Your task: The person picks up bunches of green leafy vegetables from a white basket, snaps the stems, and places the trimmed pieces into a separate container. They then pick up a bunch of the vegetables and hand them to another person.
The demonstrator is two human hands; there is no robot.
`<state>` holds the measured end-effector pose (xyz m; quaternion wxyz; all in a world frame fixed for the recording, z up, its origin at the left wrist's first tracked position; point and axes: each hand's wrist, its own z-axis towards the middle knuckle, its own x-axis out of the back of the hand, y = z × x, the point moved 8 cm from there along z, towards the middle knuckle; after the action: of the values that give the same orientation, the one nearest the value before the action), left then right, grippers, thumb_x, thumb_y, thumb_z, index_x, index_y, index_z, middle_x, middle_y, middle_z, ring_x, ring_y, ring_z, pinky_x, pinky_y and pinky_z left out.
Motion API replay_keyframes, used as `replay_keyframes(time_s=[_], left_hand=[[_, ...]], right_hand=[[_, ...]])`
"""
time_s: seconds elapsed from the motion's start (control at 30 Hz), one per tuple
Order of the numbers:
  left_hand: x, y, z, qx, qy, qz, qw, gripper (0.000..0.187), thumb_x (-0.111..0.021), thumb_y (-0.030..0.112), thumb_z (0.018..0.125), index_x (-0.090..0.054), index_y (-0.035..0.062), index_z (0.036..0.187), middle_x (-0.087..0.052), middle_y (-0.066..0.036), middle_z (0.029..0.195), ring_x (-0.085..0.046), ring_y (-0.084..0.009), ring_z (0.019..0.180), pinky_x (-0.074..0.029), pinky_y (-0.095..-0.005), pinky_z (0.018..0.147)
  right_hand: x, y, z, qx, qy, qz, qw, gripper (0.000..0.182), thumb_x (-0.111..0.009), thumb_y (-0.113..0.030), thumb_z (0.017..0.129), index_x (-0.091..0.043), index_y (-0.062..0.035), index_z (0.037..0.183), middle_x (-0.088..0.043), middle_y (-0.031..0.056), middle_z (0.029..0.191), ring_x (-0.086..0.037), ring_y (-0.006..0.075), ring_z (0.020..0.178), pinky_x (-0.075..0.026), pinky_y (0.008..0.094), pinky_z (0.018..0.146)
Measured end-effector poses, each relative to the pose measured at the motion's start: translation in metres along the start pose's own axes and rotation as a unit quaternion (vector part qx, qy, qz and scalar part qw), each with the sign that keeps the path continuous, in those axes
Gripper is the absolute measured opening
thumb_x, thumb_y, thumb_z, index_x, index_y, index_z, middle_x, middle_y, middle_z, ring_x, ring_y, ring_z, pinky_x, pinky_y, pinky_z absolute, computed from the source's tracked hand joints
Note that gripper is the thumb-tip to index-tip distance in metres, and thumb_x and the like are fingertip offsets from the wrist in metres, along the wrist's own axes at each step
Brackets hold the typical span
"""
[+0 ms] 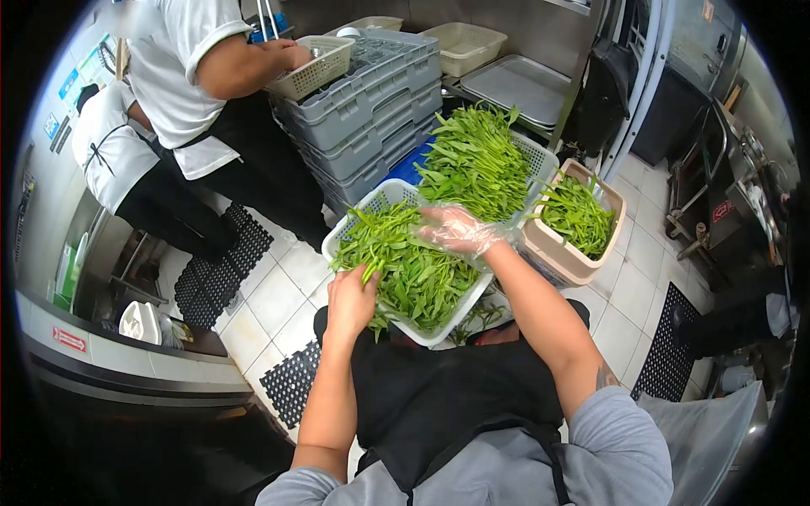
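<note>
My bare left hand (353,297) is closed at the left front rim of a white plastic basket (429,339), with a few green stems between thumb and fingers. Loose leafy greens (422,282) with long stems fill this basket. Over its right back part is my right hand (460,232), in a clear plastic glove, fingers stretched out to the left above the leaves with nothing visible gripped. Behind it, a second basket (544,160) holds a tall pile of long-stemmed greens (477,160). To the right, a beige tub (561,261) contains cut green stems (578,219).
Stacked grey dish racks (359,110) stand behind the baskets, near a metal tray (519,88) and a cream basket (464,46). Two co-workers are at the left; one person (219,84) holds a small basket (316,72). Black mats (224,266) lie on the tiled floor.
</note>
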<state>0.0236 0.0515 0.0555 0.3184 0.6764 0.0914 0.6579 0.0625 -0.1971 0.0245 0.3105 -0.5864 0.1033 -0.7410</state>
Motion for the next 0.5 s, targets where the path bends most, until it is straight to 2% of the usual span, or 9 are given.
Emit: replay_keyframes(time_s=[0.03, 0.07, 0.17, 0.2, 0.27, 0.37, 0.43, 0.47, 0.5], left_hand=[[0.003, -0.007, -0.004, 0.006, -0.003, -0.025, 1.0, 0.023, -0.062, 0.024, 0.096, -0.068, 0.0014, 0.096, -0.072, -0.018, 0.092, -0.062, -0.0376, 0.1, -0.045, -0.0512, 0.093], [0.008, -0.017, -0.01, 0.019, 0.005, -0.042, 0.999, 0.023, -0.062, 0.024, 0.097, -0.068, 0.0015, 0.096, -0.072, -0.018, 0.088, -0.063, -0.037, 0.095, -0.046, -0.0499, 0.089], [0.017, -0.046, -0.028, 0.064, 0.028, -0.098, 0.993, 0.024, -0.061, 0.024, 0.099, -0.067, 0.002, 0.095, -0.07, -0.015, 0.078, -0.065, -0.0352, 0.08, -0.05, -0.0461, 0.078], [0.023, -0.043, -0.035, 0.089, 0.032, -0.152, 0.984, 0.024, -0.061, 0.025, 0.101, -0.066, 0.0022, 0.093, -0.067, -0.01, 0.07, -0.064, -0.0254, 0.069, -0.05, -0.0379, 0.068], [0.011, -0.052, -0.035, 0.096, 0.009, -0.218, 0.971, 0.024, -0.063, 0.025, 0.1, -0.066, 0.002, 0.094, -0.065, -0.007, 0.07, -0.061, -0.0181, 0.069, -0.049, -0.0342, 0.067], [-0.003, -0.043, -0.028, 0.044, 0.016, -0.277, 0.96, 0.023, -0.069, 0.024, 0.096, -0.069, 0.0014, 0.1, -0.063, -0.005, 0.071, -0.056, -0.0111, 0.069, -0.048, -0.0324, 0.066], [-0.009, -0.018, -0.021, -0.012, 0.037, -0.304, 0.952, 0.023, -0.071, 0.023, 0.095, -0.07, 0.0015, 0.103, -0.065, -0.006, 0.073, -0.056, -0.0111, 0.07, -0.048, -0.0326, 0.067], [-0.016, -0.01, -0.015, -0.003, 0.006, -0.29, 0.957, 0.023, -0.072, 0.022, 0.094, -0.071, 0.0016, 0.105, -0.067, -0.008, 0.079, -0.057, -0.0106, 0.072, -0.049, -0.0307, 0.068], [-0.023, -0.002, -0.005, -0.015, 0.017, -0.254, 0.967, 0.021, -0.07, 0.018, 0.093, -0.072, 0.002, 0.105, -0.07, -0.013, 0.085, -0.065, -0.0186, 0.074, -0.051, -0.0335, 0.07]], right_hand=[[0.003, 0.003, 0.004, -0.004, 0.03, -0.001, 1.0, 0.038, -0.062, -0.036, 0.093, -0.069, -0.0015, 0.108, -0.07, 0.0234, 0.111, -0.066, 0.0409, 0.104, -0.052, 0.0487, 0.094], [0.005, 0.009, 0.003, -0.034, -0.003, -0.006, 0.999, 0.034, -0.062, -0.029, 0.091, -0.071, -0.0014, 0.11, -0.07, 0.0247, 0.11, -0.067, 0.0409, 0.107, -0.052, 0.0493, 0.096], [-0.03, 0.061, -0.022, -0.088, -0.131, -0.15, 0.976, 0.029, -0.059, -0.02, 0.089, -0.073, -0.0007, 0.105, -0.071, 0.024, 0.104, -0.067, 0.0413, 0.104, -0.052, 0.0499, 0.094], [-0.037, 0.069, -0.031, -0.086, -0.119, -0.194, 0.97, 0.027, -0.058, -0.018, 0.088, -0.073, -0.0008, 0.102, -0.072, 0.0234, 0.102, -0.067, 0.0411, 0.102, -0.052, 0.0499, 0.092], [-0.045, 0.076, -0.05, -0.082, -0.093, -0.28, 0.952, 0.024, -0.057, -0.013, 0.085, -0.073, -0.001, 0.097, -0.072, 0.0224, 0.099, -0.068, 0.0407, 0.098, -0.053, 0.0498, 0.09], [-0.037, 0.073, -0.052, -0.048, -0.11, -0.279, 0.953, 0.024, -0.062, -0.02, 0.087, -0.073, -0.0024, 0.1, -0.072, 0.0206, 0.097, -0.068, 0.0401, 0.093, -0.053, 0.0494, 0.087], [-0.014, 0.058, -0.051, -0.044, -0.074, -0.156, 0.984, 0.027, -0.066, -0.024, 0.088, -0.073, -0.0031, 0.103, -0.072, 0.0201, 0.096, -0.069, 0.0378, 0.091, -0.054, 0.0473, 0.085], [0.001, 0.047, -0.049, -0.043, -0.055, -0.095, 0.993, 0.029, -0.067, -0.026, 0.088, -0.073, -0.0034, 0.104, -0.072, 0.0199, 0.095, -0.069, 0.0367, 0.09, -0.054, 0.0463, 0.085], [0.008, 0.042, -0.047, -0.07, -0.071, -0.044, 0.994, 0.03, -0.069, -0.028, 0.088, -0.073, -0.0037, 0.105, -0.072, 0.0196, 0.095, -0.069, 0.0359, 0.089, -0.054, 0.0453, 0.084]])
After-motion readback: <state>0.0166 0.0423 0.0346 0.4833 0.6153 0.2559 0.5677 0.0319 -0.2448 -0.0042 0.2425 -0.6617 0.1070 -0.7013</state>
